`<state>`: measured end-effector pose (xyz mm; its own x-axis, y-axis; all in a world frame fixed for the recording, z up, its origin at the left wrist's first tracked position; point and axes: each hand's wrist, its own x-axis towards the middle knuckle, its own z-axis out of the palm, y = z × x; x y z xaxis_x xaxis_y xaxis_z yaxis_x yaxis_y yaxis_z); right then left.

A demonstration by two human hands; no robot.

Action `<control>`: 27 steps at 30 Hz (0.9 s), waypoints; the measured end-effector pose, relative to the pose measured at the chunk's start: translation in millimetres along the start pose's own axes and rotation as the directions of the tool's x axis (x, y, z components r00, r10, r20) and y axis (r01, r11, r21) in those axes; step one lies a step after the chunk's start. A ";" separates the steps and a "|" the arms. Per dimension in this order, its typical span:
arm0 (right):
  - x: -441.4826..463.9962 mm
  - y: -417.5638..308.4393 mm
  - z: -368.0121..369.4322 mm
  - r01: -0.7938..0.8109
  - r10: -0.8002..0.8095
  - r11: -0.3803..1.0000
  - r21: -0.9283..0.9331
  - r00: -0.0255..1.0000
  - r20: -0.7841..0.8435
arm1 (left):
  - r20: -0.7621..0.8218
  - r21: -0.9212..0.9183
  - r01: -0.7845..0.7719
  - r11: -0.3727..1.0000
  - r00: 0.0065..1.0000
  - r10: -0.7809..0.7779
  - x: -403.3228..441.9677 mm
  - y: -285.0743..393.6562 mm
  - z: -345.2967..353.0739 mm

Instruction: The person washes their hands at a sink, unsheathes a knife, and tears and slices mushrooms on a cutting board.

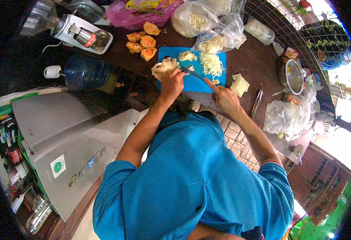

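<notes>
My left hand (172, 83) has its fingers bunched on a pale, ruffled oyster mushroom (163, 69) at the left edge of the blue cutting board (197, 85). A knife (197, 75) with a bluish blade is gripped in my right hand (227, 99), its tip close to my left fingertips. Beyond the blade lie a heap of thin pale shreds (211, 65) and some pale chunks (187, 56). To the right of the board rests a pale yellow folded sheet (239, 85).
Several orange-topped dumplings (148, 41) sit behind the board, left. Clear plastic bags (194, 19) and a pink bag (141, 16) stand at the back. Right are tongs (257, 102), a metal bowl (293, 77) and another plastic bag (288, 116). A grey refrigerator (67, 132) is left.
</notes>
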<state>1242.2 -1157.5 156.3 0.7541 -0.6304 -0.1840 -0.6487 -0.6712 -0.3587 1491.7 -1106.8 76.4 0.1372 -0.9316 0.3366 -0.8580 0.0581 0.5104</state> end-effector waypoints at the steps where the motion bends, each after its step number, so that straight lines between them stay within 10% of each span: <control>1: 0.4 -1.3 1.0 -0.001 0.001 1.000 0.000 1.000 -0.002 | 0.000 -0.019 0.006 1.000 1.000 -0.006 -0.4 -1.0 1.1; 27: -5.2 -28.2 25.5 -0.069 0.167 0.888 0.456 0.970 -0.178 | 0.069 -0.029 0.066 0.997 0.996 -0.064 -6.8 15.3 -21.9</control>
<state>1259.2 -1125.4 144.0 0.6045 -0.7931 -0.0752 -0.5812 -0.3745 -0.7225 1488.4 -1091.7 99.3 0.1570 -0.9560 0.2478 -0.8326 0.0069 0.5538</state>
